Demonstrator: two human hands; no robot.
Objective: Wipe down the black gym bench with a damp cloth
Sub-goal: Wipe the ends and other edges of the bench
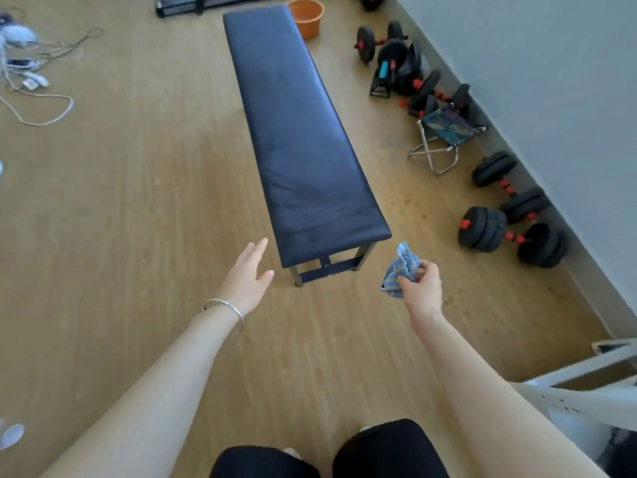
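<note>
The long black padded gym bench stands on the wooden floor and runs away from me, its near end just ahead of my hands. My right hand pinches a crumpled blue cloth in the air, just right of the bench's near corner and apart from it. My left hand, a silver bangle on its wrist, hovers with straight fingers to the left of the bench's near end, holding nothing.
An orange bucket stands by the bench's far right end. Black dumbbells and a small folding stool line the grey wall on the right. Cables lie on the floor far left. A white frame juts in at lower right.
</note>
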